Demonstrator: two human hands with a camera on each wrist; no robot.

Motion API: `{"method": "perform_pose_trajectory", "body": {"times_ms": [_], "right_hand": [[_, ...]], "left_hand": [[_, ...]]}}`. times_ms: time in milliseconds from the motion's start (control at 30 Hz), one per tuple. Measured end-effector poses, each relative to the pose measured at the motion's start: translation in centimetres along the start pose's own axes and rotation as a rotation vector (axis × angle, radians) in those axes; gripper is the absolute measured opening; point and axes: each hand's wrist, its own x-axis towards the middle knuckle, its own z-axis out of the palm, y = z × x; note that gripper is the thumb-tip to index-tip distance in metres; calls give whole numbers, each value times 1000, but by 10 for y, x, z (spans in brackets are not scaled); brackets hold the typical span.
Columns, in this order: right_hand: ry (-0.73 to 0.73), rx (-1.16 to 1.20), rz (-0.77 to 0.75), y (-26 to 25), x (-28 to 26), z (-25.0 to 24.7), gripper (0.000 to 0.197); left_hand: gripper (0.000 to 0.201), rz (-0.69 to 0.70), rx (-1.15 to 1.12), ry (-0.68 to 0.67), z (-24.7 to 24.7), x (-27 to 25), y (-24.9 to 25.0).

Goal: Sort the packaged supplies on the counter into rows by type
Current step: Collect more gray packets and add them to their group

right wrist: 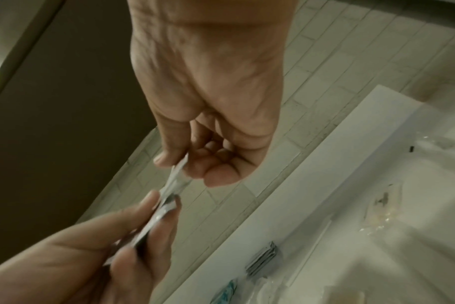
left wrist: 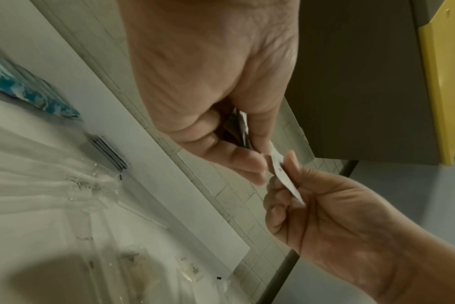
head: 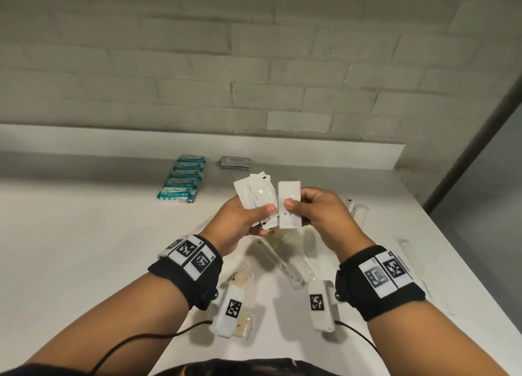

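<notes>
Above the middle of the white counter (head: 84, 234) my left hand (head: 248, 220) grips a fan of white sachets (head: 255, 196) between thumb and fingers. Right beside it, my right hand (head: 313, 212) pinches a single white sachet (head: 288, 203), held upright and touching the fan. The left wrist view shows the single sachet (left wrist: 283, 174) edge-on between thumb and fingers of the right hand (left wrist: 325, 205). A row of teal packets (head: 183, 179) lies at the back, with a small stack of grey packets (head: 236, 164) to its right.
Clear plastic-wrapped items (head: 285, 260) lie scattered on the counter below my hands, some with tan contents (head: 243, 279). More clear long packets (head: 409, 251) sit near the right edge. A raised white ledge (head: 197, 142) and a brick wall (head: 254, 51) close the back.
</notes>
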Motion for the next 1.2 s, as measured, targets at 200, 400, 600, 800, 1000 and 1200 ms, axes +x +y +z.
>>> {"method": "perform_pose_trajectory", "body": {"times_ms": [200,400,600,800,1000,1200], "right_hand": [[-16,-8,15,-2,3,7,12],[37,-142,-46,-4,7,6,15],[322,-887,-789,2,13,-14,21],[323,-977,-887,14,15,-17,21],[268,-530,-263,-8,13,-32,12],[37,-15,72,-13,6,2,7]], "left_hand": [[21,-3,29,-36,1,0,-3],[19,0,16,19,-1,3,-3],[25,-63,-135,0,-11,4,7],[31,-40,-62,-37,-9,5,10],[26,5,-35,52,-18,9,4],[23,91,-140,109,-1,12,0]]}}
